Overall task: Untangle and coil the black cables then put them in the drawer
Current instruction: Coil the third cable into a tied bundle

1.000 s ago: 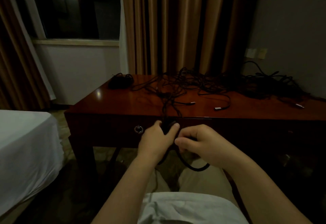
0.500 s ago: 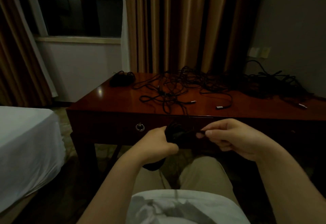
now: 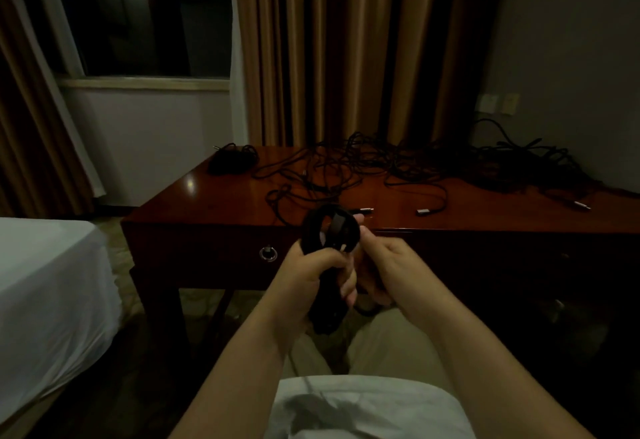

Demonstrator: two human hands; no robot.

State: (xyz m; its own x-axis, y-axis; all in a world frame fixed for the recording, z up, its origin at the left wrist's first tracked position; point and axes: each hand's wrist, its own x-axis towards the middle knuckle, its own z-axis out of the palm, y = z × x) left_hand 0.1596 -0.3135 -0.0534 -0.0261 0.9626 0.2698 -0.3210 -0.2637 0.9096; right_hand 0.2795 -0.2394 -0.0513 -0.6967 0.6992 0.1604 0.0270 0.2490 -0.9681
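the person's left hand (image 3: 313,274) is in the middle of the frame, with its fingers curled tight around a bundle of black rubbery cable wound into loops (image 3: 327,265). the bundle sticks out above and below the fist, so the hand seems to squeeze the middle to keep the loops from springing apart. the right hand (image 3: 384,265) is just beside it, touching the top loop, with fingers bent in on the cable. it looks like it is tucking the loose end in, but the dark cable hides the exact pinch. both hands are held up in front of the shiny dark red wooden desk (image 3: 214,206), above the person's lap.

more black cables lie in a messy tangled pile (image 3: 381,168) on the desk top, in the upper middle and right of the frame. they are not sorted yet. the desk drawer with a round silver ring pull (image 3: 268,253) is closed, left of the hands. so this coil looks nearly done, and the drawer must be pulled open before it can go in.
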